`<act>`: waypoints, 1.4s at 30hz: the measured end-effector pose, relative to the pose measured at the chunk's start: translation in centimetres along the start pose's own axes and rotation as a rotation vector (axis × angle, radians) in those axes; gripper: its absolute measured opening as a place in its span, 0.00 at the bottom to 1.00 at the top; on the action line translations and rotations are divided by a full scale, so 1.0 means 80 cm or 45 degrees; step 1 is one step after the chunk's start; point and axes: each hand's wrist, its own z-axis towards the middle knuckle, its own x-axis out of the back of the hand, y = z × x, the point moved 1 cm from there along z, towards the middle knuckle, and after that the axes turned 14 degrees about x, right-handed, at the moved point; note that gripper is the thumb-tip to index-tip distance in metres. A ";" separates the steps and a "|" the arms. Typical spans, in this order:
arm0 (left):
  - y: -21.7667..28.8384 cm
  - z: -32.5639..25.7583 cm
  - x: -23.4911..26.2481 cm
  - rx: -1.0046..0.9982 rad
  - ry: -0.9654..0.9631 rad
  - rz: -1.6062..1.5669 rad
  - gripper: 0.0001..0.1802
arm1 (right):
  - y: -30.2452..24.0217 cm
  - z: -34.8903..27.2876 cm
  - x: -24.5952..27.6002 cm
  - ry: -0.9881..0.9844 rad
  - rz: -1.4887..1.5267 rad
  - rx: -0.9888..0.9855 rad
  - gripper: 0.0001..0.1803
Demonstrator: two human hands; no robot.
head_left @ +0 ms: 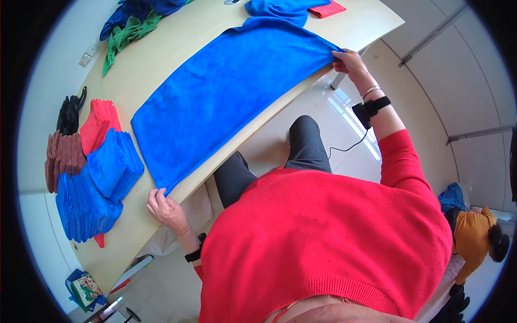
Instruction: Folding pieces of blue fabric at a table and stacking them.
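a large blue cloth (226, 99) lay spread on the pale table (371, 24), its near edge running along the table's near edge. a person in a red sweater (318, 231) was at that side of the table, legs partly beneath it.

the left hand (167, 211) was grasping the cloth's near left corner, pinched between thumb and fingers at the table's near edge. the right hand (351, 63) was grasping the near right corner in a similar pinch, farther to the right along the table's same edge. the cloth's near edge stretched almost straight between them. a black strap with a small box (369, 110) sat on the right wrist, and a cable hung from it.

on the left part of the table, folded cloths stood close together: a red stack (99, 123), a brown stack (63, 156) and two blue stacks (89, 204), with a black bundle (69, 114) beside the brown one. toward the table's far edge lay a loose heap of blue and green cloths (126, 35). on the table's far right part, a rumpled blue cloth (277, 9) met the spread one, just beside a folded red cloth (327, 9).
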 end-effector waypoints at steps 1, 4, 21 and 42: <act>-0.001 -0.006 0.004 -0.022 0.022 -0.014 0.16 | 0.003 -0.008 0.006 0.014 0.011 -0.004 0.08; -0.001 -0.017 0.007 0.201 -0.102 -0.146 0.15 | 0.017 -0.026 0.016 0.007 0.041 -0.022 0.08; -0.026 0.005 -0.017 1.014 -0.167 -1.273 0.13 | -0.035 -0.053 -0.050 0.284 -0.406 0.557 0.15; 0.204 0.065 -0.039 0.481 -0.527 -1.830 0.14 | -0.104 -0.220 -0.308 -0.734 -0.013 0.728 0.11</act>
